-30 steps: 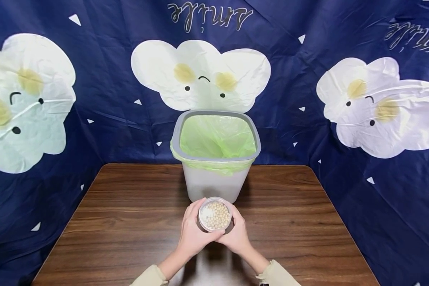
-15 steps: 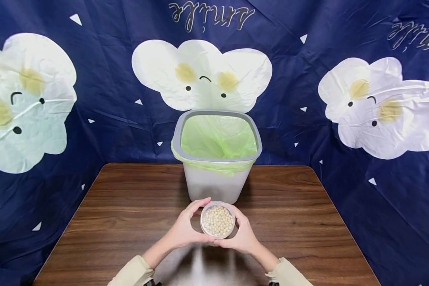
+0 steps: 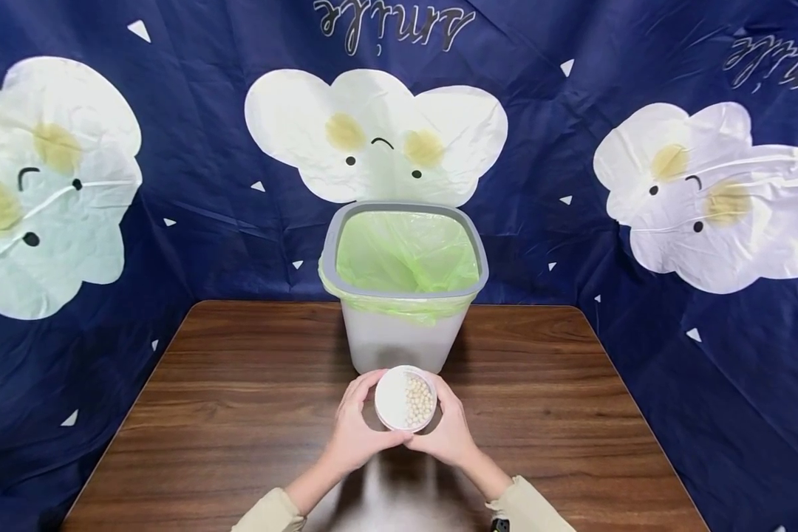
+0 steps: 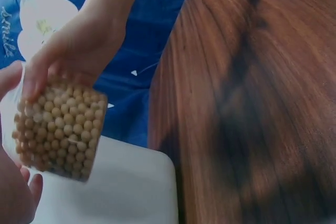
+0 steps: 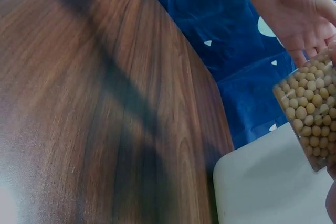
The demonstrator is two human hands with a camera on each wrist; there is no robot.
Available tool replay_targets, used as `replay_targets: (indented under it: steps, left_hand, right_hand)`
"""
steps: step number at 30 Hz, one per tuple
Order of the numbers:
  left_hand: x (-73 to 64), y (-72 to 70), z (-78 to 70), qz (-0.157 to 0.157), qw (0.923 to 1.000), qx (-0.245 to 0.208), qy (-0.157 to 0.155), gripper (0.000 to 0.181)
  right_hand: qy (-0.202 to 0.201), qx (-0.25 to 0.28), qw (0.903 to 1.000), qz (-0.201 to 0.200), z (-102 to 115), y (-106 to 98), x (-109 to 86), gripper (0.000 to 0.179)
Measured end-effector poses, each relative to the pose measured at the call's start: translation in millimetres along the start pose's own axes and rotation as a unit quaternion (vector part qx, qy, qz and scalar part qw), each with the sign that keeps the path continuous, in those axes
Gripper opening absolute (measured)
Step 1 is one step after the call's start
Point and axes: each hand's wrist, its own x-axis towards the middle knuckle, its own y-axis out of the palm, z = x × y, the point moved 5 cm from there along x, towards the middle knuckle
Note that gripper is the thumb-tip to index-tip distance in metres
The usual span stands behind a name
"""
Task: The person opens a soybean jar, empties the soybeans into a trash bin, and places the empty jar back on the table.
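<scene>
A clear round jar [image 3: 417, 400] of pale beige soybeans is held between both hands, in front of the bin and above the table. White glare covers the left half of its top in the head view. My left hand [image 3: 357, 431] grips the jar's left side, and my right hand [image 3: 451, 428] grips its right side. Both thumbs meet along the near edge. Through the jar's clear wall [image 4: 62, 129], the left wrist view shows beans packed nearly throughout. The right wrist view cuts the jar [image 5: 314, 111] off at its right edge.
Just beyond the hands, a white bin [image 3: 399, 332] with a grey rim [image 3: 406, 295] stands on the brown wood table [image 3: 239, 399]. A green bag [image 3: 406, 251] lines it and folds over the outside. Dark blue cloth [image 3: 226, 244] with white clouds surrounds the table.
The jar dips toward me and then comes back up slightly, its top changing from a full view of beans to half glare. The left hand's fingers shift along its side. The bin stays put.
</scene>
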Motion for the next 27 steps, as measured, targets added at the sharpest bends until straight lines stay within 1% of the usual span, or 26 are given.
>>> replay_targets:
  steps: [2,4,7,9,10,12,13,15,18,19,20,23,25,27]
  left_hand:
    - [0.1,0.8,0.0,0.003,1.0,0.009,-0.001,0.088]
    - [1.1,0.2,-0.4,0.019,0.9998,0.003,0.011,0.088]
    - [4.7,-4.1,-0.5,0.053,0.9972,-0.012,0.051,0.089]
    - [9.0,-7.7,0.3,0.083,0.9931,-0.024,0.079,0.089]
    - [11.5,-9.5,0.8,0.098,0.9911,-0.026,0.087,0.089]
    - [16.6,-11.2,1.4,0.129,0.9875,-0.034,0.085,0.089]
    - [18.8,-12.5,-2.7,0.141,0.986,-0.034,0.082,0.087]
    - [22.2,-12.4,-3.0,0.16,0.9841,-0.034,0.07,0.086]
    - [24.8,-12.1,-3.9,0.169,0.983,-0.036,0.062,0.084]
    - [25.4,-12.6,-4.4,0.169,0.9827,-0.037,0.066,0.084]
    - [25.9,-11.9,-0.8,0.169,0.9822,-0.038,0.071,0.085]
    - [27.4,-12.2,-2.2,0.174,0.9806,-0.035,0.084,0.086]
    - [28.5,-11.9,-3.1,0.177,0.9795,-0.025,0.093,0.085]
    - [29.2,-11.6,-3.2,0.175,0.9804,-0.013,0.09,0.085]
  right_hand:
    - [0.0,-0.002,1.0,-0.004,-2,0,0.8,0.078]
    - [-0.003,0.003,1.0,-0.005,-3,0,0.6,0.079]
    - [-0.007,0.021,0.9997,-0.004,-5,0,-0.6,0.08]
    - [-0.003,0.035,0.9994,-0.003,-6,0,-1.3,0.081]
    - [0.0,0.039,0.9992,-0.003,-7,0,-1.5,0.081]
    - [0.012,0.051,0.9986,-0.001,-7,0,-1.3,0.081]
    - [0.013,0.057,0.9983,0.0,-7,1,-1.0,0.082]
    - [0.018,0.07,0.9974,0.002,-7,1,-1.0,0.082]
    - [0.012,0.089,0.9959,0.004,-8,2,-0.8,0.083]
    - [0.009,0.095,0.9954,0.004,-8,2,-0.8,0.084]
    - [0.008,0.099,0.995,0.004,-8,2,-0.9,0.084]
    - [0.003,0.107,0.9942,0.007,-6,1,-0.8,0.084]
    - [0.002,0.106,0.9943,0.01,-6,1,-0.5,0.083]
    - [0.002,0.1,0.9949,0.013,-6,2,0.5,0.082]
